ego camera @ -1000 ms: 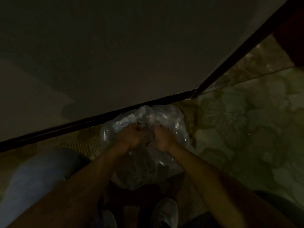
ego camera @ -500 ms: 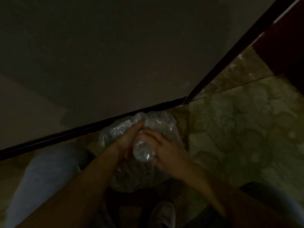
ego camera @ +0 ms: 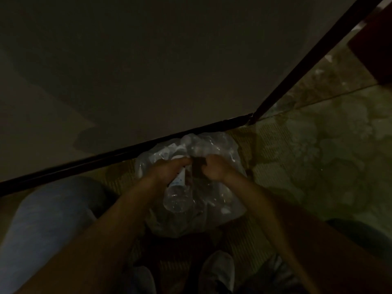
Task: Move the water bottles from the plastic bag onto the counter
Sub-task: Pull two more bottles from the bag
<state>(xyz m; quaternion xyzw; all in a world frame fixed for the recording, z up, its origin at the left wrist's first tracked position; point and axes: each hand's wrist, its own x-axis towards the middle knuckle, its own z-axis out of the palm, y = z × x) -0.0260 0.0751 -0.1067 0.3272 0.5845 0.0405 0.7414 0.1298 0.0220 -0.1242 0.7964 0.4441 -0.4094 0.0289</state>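
Note:
A clear plastic bag point(ego camera: 224, 149) with several water bottles inside sits on the floor against the wall's dark baseboard. My left hand point(ego camera: 167, 170) is closed around the upper part of a clear water bottle point(ego camera: 178, 198) whose base points toward me, just above the bag's mouth. My right hand point(ego camera: 214, 169) is clenched on the bag's plastic right beside it. More bottle caps show through the bag behind my hands. The scene is very dim. No counter is visible.
A plain wall point(ego camera: 148, 71) fills the upper view, with a dark baseboard point(ego camera: 127, 152) meeting at a corner. The patterned floor point(ego camera: 318, 166) stretches to the right. My knee in light trousers point(ego camera: 46, 219) is at left, a shoe point(ego camera: 218, 270) below.
One second ago both hands gripped the bag's top. The right hand then held the bottle; now the left holds it, drawn further out toward me, while the right has gone back to the bag.

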